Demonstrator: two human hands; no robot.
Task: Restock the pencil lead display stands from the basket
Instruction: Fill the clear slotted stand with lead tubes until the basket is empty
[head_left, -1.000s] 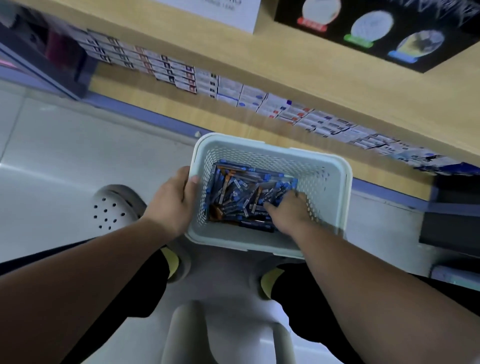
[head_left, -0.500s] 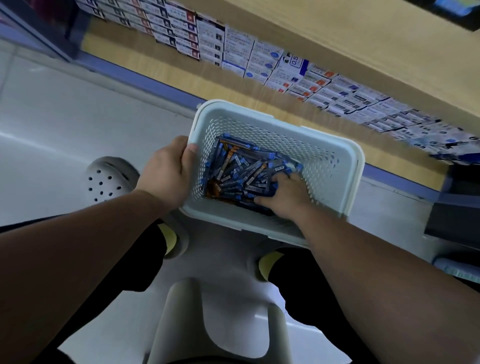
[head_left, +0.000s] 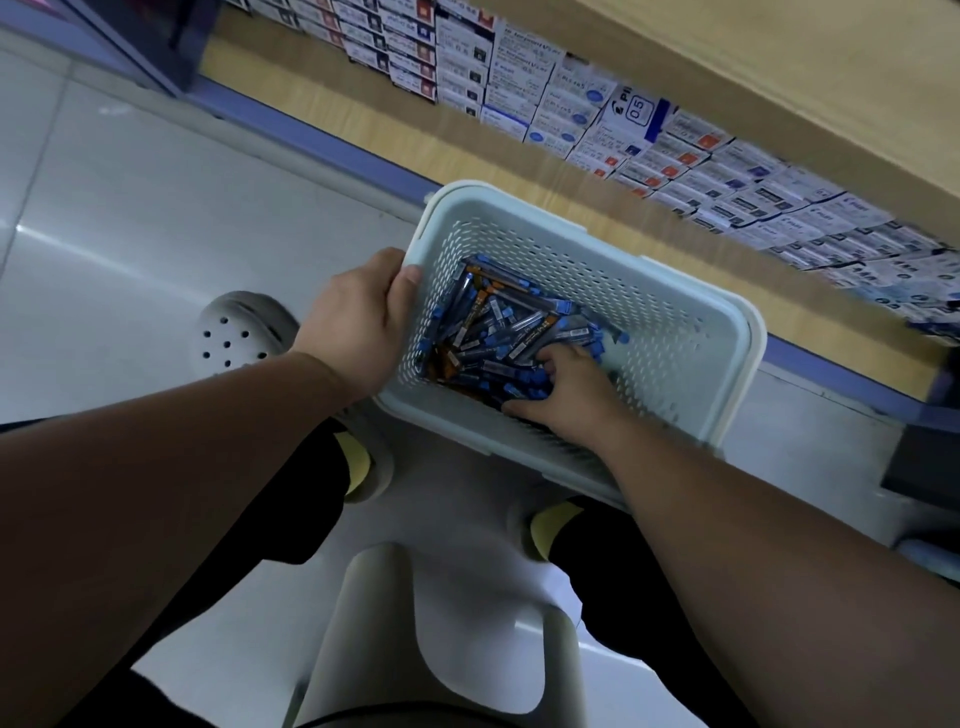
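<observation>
The left hand (head_left: 358, 322) gripped the pale perforated basket (head_left: 727, 332) by its left rim, thumb (head_left: 406, 280) hooked over the edge. Inside it, the right hand (head_left: 569, 392) had its fingers (head_left: 551, 358) curled down into the heap of pencil lead tubes (head_left: 498, 322); whether they pinched one was unclear.

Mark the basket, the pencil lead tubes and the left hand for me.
basket (head_left: 670, 332): head view, bare mesh side wall.
pencil lead tubes (head_left: 498, 322): head view, middle of the pile inside the basket.
left hand (head_left: 358, 322): head view, back of the hand, which grips the basket's rim.
</observation>
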